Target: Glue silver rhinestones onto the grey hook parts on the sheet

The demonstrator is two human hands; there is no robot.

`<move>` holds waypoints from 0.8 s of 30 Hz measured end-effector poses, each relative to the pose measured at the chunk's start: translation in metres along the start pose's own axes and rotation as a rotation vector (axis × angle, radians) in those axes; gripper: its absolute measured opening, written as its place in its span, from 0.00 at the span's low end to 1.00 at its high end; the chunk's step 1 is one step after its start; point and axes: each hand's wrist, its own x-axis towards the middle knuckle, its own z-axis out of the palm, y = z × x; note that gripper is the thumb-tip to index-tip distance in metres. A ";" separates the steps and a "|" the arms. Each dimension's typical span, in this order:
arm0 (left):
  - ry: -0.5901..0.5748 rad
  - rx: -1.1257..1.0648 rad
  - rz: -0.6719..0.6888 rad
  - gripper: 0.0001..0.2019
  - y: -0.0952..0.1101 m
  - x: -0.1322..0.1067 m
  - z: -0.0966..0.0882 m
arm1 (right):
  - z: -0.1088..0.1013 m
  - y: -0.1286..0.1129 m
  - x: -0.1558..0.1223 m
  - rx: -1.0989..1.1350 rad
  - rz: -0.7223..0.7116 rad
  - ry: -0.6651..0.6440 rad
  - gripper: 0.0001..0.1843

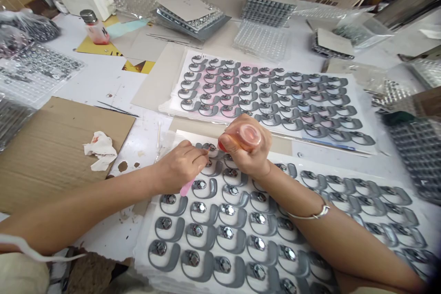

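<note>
white worktable point(103, 78) space is crowded on every side with trays, sheets and packets. at its middle is the bottle point(250, 135), with reddish-orange contents, above the far-left part of the near sheet point(188, 200). the right hand point(251, 156) wraps it firmly, fingers curled and thumb pressed along its side; its base faces the wearer, so the mouth is probably angled away and down, though that end is hidden.

just beside it, the left hand point(179, 165) is bunched, thumb and fingertips pinched together over the upper-left pieces; what lies between the tips is too small to tell. a pink strip point(187, 187) juts from beneath that palm, seemingly gripped by the curled fingers.

below both hands, curved grey pieces point(239, 272) sit in spaced rows, their round shiny stones point(225, 265) facing up, likely so each can be reached without disturbing its neighbour. the far sheet point(360, 101) carries similar rows, just beyond the hands.

farther left, a crumpled tissue point(99, 150) with a reddish stain lies on brown cardboard point(51, 147), perhaps for wiping within reach; dark tweezers point(131, 114) rest nearby. a dark-lidded jar point(96, 32) stands upright farther back, apart from the working rows.
</note>
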 end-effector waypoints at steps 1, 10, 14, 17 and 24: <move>0.002 -0.009 -0.002 0.10 0.000 0.000 0.000 | 0.000 0.000 0.000 -0.001 -0.003 -0.001 0.07; 0.001 -0.046 0.000 0.09 -0.001 -0.002 0.000 | 0.000 0.002 0.001 0.007 0.021 0.025 0.09; 0.001 -0.054 -0.005 0.09 -0.001 -0.002 0.001 | 0.000 0.004 0.000 0.022 0.002 0.022 0.07; -0.011 -0.066 -0.008 0.09 -0.002 -0.002 0.000 | 0.001 0.004 -0.001 0.040 -0.013 0.021 0.06; -0.018 -0.061 0.000 0.09 -0.002 -0.004 0.001 | 0.001 0.002 -0.001 0.026 -0.014 0.012 0.06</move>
